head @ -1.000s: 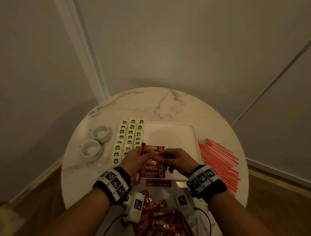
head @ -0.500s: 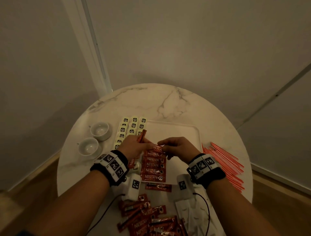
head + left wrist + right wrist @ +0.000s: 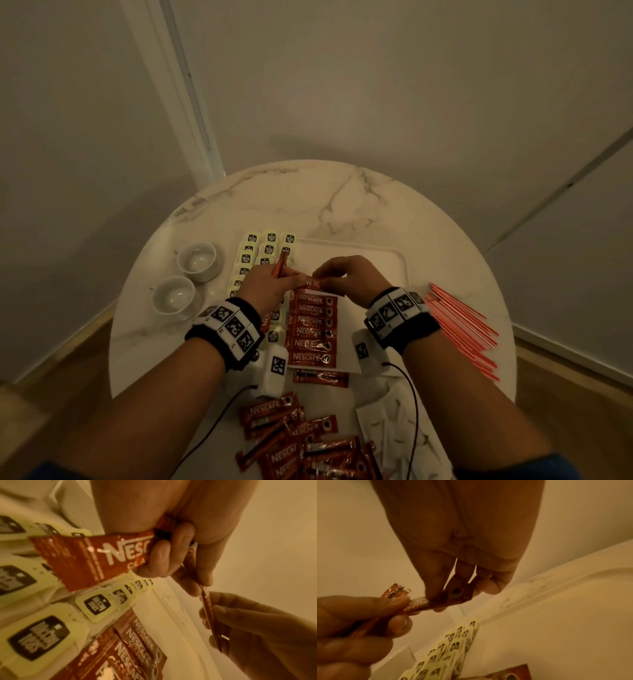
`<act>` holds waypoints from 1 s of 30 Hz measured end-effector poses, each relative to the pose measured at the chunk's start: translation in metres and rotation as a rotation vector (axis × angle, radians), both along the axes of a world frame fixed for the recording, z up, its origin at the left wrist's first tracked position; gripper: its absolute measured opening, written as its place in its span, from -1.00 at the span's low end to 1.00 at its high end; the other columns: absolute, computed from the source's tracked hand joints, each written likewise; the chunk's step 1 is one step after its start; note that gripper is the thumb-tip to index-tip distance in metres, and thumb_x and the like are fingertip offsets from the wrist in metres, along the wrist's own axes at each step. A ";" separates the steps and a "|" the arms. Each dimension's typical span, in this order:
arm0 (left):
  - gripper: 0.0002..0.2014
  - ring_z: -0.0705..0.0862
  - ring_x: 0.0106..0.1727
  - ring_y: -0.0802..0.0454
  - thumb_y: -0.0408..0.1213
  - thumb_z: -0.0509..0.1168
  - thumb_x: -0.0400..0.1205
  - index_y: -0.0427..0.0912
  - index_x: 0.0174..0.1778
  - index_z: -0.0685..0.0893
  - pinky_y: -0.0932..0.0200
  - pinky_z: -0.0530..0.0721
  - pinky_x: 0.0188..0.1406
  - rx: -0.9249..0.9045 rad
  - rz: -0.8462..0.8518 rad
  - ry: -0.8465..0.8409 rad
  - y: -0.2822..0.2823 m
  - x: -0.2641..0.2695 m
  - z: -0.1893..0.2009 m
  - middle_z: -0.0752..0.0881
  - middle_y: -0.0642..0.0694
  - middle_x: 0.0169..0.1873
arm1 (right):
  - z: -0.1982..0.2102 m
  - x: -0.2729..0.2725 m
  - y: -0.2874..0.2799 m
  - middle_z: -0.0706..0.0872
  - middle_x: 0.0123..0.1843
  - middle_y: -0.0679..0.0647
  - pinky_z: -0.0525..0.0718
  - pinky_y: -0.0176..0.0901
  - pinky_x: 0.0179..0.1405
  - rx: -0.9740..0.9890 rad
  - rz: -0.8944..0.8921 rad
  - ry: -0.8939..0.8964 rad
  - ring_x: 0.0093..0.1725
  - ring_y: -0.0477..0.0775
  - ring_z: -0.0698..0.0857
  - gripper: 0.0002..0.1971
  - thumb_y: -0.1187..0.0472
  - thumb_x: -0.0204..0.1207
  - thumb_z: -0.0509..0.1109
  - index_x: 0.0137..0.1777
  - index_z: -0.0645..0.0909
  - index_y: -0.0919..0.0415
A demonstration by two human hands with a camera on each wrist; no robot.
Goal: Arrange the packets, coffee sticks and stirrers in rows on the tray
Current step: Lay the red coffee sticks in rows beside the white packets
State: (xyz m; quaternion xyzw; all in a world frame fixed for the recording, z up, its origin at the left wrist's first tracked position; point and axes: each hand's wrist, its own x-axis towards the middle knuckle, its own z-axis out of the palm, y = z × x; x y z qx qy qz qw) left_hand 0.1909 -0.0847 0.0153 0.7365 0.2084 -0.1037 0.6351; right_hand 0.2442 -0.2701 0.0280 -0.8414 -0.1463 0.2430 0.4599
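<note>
Both hands' fingers clamped on one Nescafé coffee stick (image 3: 313,283): left hand (image 3: 265,286) also gripping spare sticks (image 3: 280,265), right hand (image 3: 346,279) pinching the other end, above the tray (image 3: 394,260) row (image 3: 313,330).

Non-task stuff: round white marble surface (image 3: 308,195) with grey veining, sitting in a corner between plain light walls (image 3: 394,78); a white vertical trim strip (image 3: 178,89) runs down behind its far-left edge. Two empty white cups (image 3: 197,261) on saucers sit side by side on the left part of the surface, near one (image 3: 173,295) just beside the far one. Wood-tone floor (image 3: 51,370) shows at lower left and right, with a pale baseboard (image 3: 565,349) along the right wall.
</note>
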 end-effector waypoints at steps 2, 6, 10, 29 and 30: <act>-0.89 0.53 -0.53 0.10 -0.24 0.45 0.55 -0.19 -0.22 0.81 0.25 0.44 -0.57 -0.015 0.062 0.002 0.001 -0.001 -0.002 0.77 -0.08 -0.37 | -0.005 0.008 0.004 0.77 -0.22 -0.10 0.59 -0.47 -0.23 -0.014 -0.048 0.012 -0.27 -0.28 0.70 -0.85 0.37 0.48 0.47 0.00 0.77 0.20; -0.80 0.50 -0.58 0.19 -0.19 0.40 0.59 -0.28 -0.17 0.77 0.22 0.44 -0.51 -0.032 0.152 0.019 0.011 -0.007 -0.007 0.75 -0.04 -0.32 | -0.024 0.029 0.009 0.80 -0.10 0.05 0.68 -0.19 0.01 -0.169 -0.116 0.010 -0.07 -0.03 0.74 -0.85 0.36 0.44 0.50 -0.02 0.78 0.19; -0.85 0.35 -0.63 0.10 -0.20 0.41 0.59 -0.22 -0.09 0.76 0.28 0.30 -0.64 -0.132 0.167 0.040 0.021 -0.015 -0.010 0.73 -0.06 -0.36 | -0.046 0.039 0.016 0.80 -0.01 0.08 0.63 -0.17 0.08 -0.303 -0.075 0.018 -0.03 -0.03 0.68 -0.87 0.32 0.42 0.54 -0.04 0.79 0.20; -0.79 0.29 -0.66 0.12 -0.27 0.34 0.62 -0.35 0.05 0.72 0.31 0.25 -0.72 -0.232 0.168 0.093 0.028 -0.026 -0.012 0.68 -0.11 -0.37 | -0.072 0.039 0.024 0.81 -0.07 0.02 0.70 -0.17 0.02 -0.337 -0.040 0.065 -0.05 -0.02 0.74 -0.88 0.30 0.43 0.51 -0.07 0.80 0.12; -0.77 0.29 -0.66 0.12 -0.25 0.33 0.63 -0.34 0.06 0.71 0.31 0.24 -0.72 -0.244 0.163 0.098 0.028 -0.025 -0.012 0.68 -0.11 -0.37 | -0.072 0.039 0.024 0.81 -0.05 0.03 0.70 -0.15 0.06 -0.337 -0.036 0.065 -0.04 -0.02 0.74 -0.88 0.30 0.44 0.51 -0.06 0.80 0.13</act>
